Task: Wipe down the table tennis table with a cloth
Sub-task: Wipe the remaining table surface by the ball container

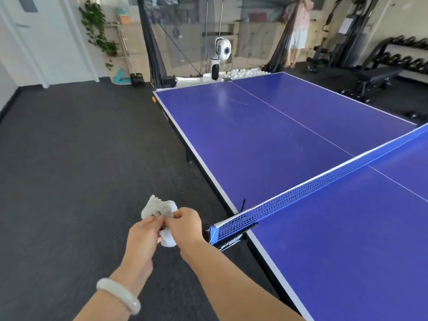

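A crumpled pale grey cloth (158, 207) is bunched between both my hands, held in the air over the dark floor just left of the table. My left hand (143, 237) grips its lower part, and my right hand (185, 224) pinches it from the right. The blue table tennis table (266, 140) stretches from the lower right toward the far wall. Its blue net (324, 184) crosses it, with the net clamp (216, 235) right beside my right hand. Neither hand touches the table.
A white ball-feeding machine (221, 56) and a dark catch net with white balls (243, 72) stand at the table's far end. A person (300, 28) stands behind them. A weight bench (375, 77) and a dumbbell rack (407, 54) fill the right side. Dark floor (81, 158) lies to the left.
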### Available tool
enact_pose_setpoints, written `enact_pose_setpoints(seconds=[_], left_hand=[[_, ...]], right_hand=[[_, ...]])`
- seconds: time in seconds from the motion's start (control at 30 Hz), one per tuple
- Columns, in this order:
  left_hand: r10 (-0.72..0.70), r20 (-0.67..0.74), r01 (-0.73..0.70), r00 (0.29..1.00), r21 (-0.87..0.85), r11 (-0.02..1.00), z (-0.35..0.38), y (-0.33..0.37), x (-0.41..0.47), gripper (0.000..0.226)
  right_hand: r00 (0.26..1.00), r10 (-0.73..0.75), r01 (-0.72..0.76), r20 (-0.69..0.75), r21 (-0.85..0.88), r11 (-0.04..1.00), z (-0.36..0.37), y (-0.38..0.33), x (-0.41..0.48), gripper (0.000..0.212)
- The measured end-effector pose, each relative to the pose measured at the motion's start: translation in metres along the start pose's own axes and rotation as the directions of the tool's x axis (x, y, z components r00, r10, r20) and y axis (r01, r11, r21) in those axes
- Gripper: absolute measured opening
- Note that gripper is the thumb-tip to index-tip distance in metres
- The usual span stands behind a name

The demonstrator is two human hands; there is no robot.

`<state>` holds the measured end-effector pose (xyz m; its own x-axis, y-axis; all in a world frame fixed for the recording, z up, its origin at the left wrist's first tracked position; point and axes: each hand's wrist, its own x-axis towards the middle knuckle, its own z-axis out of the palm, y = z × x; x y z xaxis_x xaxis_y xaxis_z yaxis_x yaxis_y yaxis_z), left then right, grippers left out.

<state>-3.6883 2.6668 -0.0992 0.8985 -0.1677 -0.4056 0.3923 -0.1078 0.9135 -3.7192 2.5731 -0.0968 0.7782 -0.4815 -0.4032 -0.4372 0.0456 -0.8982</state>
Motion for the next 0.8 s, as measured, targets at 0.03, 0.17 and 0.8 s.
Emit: enact_pose_setpoints(seconds=[0.03, 0.17, 0.8], left_hand=[[-0.003, 0.017, 0.003, 1.0, 0.015, 1.0, 0.0, 0.004, 0.019, 0.024], [0.006, 0.133, -0.016, 0.991, 0.073, 0.997, 0.006, 0.025, 0.093, 0.019], [-0.16, 0.648, -0.04, 0.744, 0.282, 0.959, 0.185, 0.093, 0.283, 0.018]], right_hand=[[1.0, 0.01, -0.01, -0.019, 0.018, 1.0, 0.005, -0.004, 0.015, 0.019], [0.986, 0.09, -0.077, -0.139, 0.091, 0.993, 0.025, -0.026, 0.07, 0.033], [0.634, 0.572, 0.223, -0.521, 0.831, 0.509, -0.095, -0.042, 0.241, 0.008]])
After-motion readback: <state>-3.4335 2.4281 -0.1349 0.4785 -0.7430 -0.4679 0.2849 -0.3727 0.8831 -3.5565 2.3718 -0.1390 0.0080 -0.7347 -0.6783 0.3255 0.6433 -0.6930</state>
